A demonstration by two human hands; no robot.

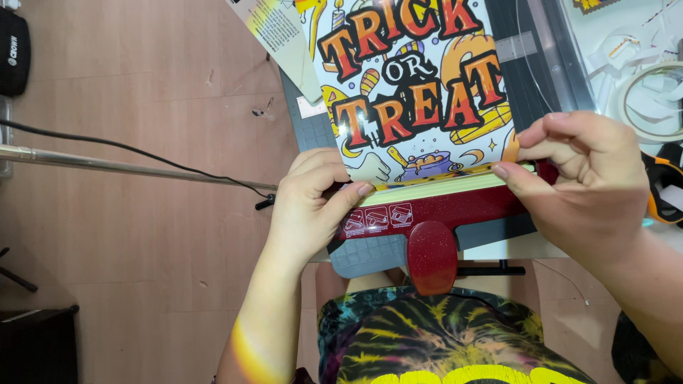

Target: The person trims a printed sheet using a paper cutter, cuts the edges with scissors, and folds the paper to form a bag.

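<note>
Glossy printed sheet with orange lettering [409,92] lies long axis away from body, near edge in the glittery dark-red punch [434,220]. Left hand [309,206] and right hand [583,178] each pinch a near corner, equally close.

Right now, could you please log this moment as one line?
left hand: pinching glossy printed cover sheet | right hand: pinching same sheet | sheet edge in glittery red punch machine
</note>
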